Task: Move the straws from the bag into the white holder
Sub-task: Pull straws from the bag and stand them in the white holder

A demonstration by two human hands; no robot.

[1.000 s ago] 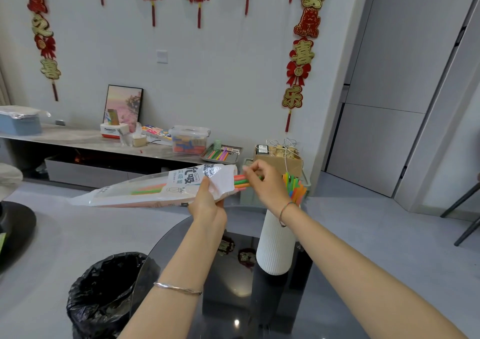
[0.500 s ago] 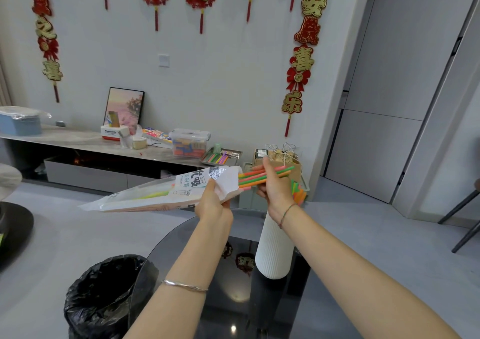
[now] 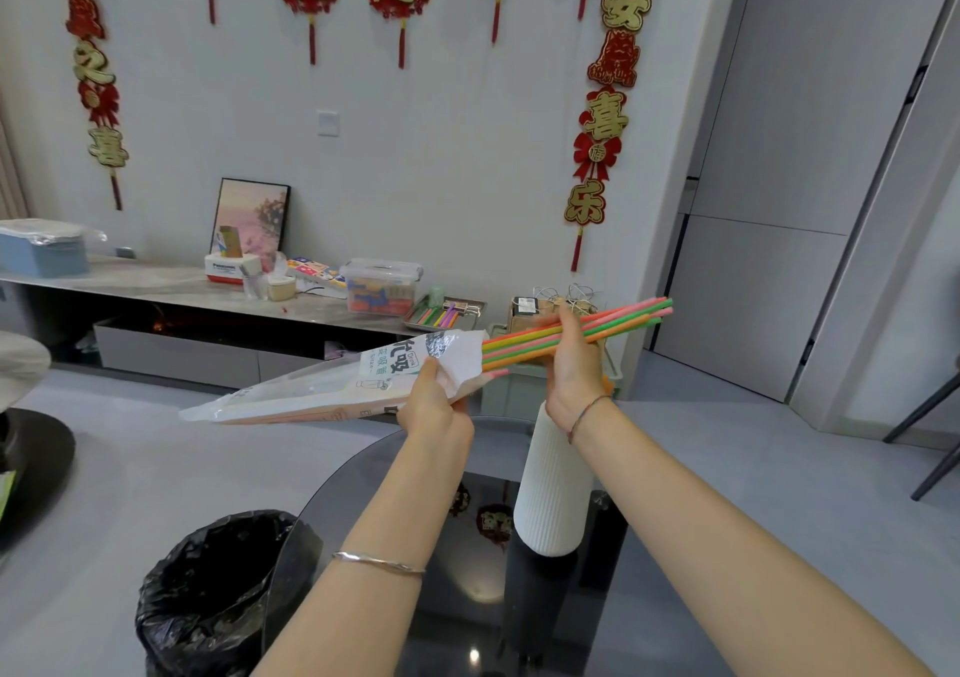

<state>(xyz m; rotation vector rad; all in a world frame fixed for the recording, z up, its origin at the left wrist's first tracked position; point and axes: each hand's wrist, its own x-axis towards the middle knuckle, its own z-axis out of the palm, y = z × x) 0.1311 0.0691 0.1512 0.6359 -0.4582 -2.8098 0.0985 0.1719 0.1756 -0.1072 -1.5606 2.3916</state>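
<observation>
My left hand [image 3: 434,403] grips the open mouth of a long white and clear plastic straw bag [image 3: 322,388], held nearly level in the air. My right hand [image 3: 571,364] is closed round a bundle of several coloured straws [image 3: 623,320], pink, green, orange and yellow, which stick out to the right and are almost wholly clear of the bag. One pink straw tip shows at the bag's mouth. Below my right wrist the tall ribbed white holder [image 3: 553,494] stands on the dark glass table [image 3: 467,598]; its top is hidden by my hand.
A bin lined with a black bag [image 3: 208,588] stands at the table's left edge. Along the wall runs a low cabinet [image 3: 182,307] with boxes, a plastic tub and a tray of more straws [image 3: 441,315]. Dark chair legs [image 3: 930,448] stand at the right.
My right hand has drawn the straw bundle to the right, from just gripping its tips at the bag's mouth to almost free of it. The bag looks emptier.
</observation>
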